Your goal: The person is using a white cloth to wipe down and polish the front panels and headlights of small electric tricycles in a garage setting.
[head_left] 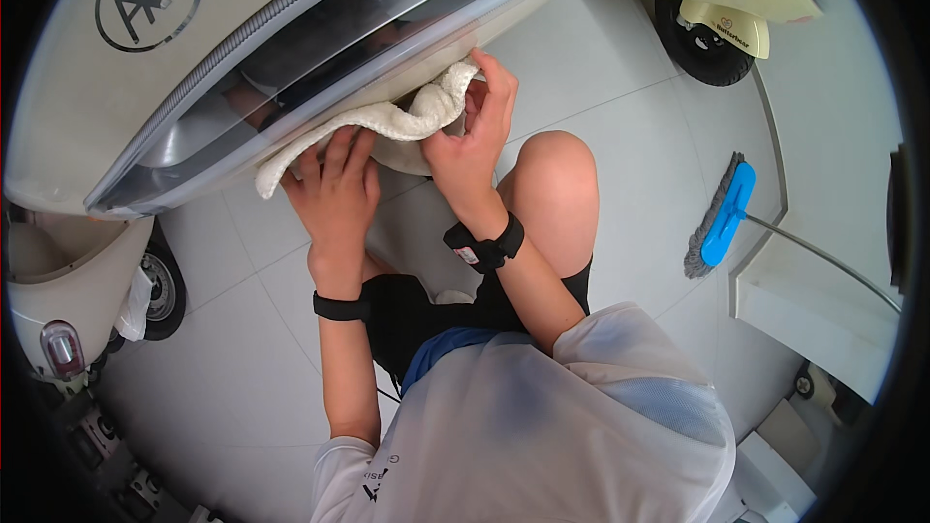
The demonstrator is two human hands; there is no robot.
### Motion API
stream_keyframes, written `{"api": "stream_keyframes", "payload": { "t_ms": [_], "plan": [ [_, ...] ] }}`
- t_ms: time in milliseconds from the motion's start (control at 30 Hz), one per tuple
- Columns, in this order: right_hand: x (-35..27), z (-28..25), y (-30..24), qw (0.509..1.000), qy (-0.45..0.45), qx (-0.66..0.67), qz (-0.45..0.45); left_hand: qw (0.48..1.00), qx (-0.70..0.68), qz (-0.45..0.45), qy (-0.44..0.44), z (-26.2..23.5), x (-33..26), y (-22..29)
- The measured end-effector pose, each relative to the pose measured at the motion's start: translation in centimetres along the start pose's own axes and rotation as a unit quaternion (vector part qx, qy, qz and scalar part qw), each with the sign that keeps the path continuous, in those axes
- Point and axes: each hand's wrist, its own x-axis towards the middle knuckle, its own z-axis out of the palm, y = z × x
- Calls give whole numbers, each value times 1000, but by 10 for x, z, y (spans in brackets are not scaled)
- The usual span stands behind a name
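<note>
A white towel (387, 121) is pressed against the lower edge of a cream scooter body (87, 87) with a glossy clear panel (320, 29). My left hand (334, 189) lies flat with fingers spread on the towel's left part. My right hand (475, 131) pinches the bunched right end of the towel against the panel's rim. Both wrists wear black bands. I am crouching, with one bare knee (552, 169) just right of my right hand.
A blue-headed brush (722, 218) with a long handle lies on the white tiled floor (620, 116) at right. A second cream scooter's wheel (702, 39) stands at top right. Another scooter wheel (165, 291) and red rear light (60, 349) sit at left.
</note>
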Motion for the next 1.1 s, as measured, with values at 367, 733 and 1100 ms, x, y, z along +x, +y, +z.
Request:
{"api": "stream_keyframes", "payload": {
  "t_ms": [367, 733, 1100],
  "plan": [
    [0, 4, -1, 1000, 5, 17, 16, 1000, 9, 0, -2, 1, -1, 0],
    [-2, 5, 1, 1000, -1, 19, 6, 1000, 14, 2, -2, 3, -2, -1],
    [-3, 6, 3, 999, 0, 36, 5, 1000, 12, 1, 7, 5, -2, 1]
  ]
}}
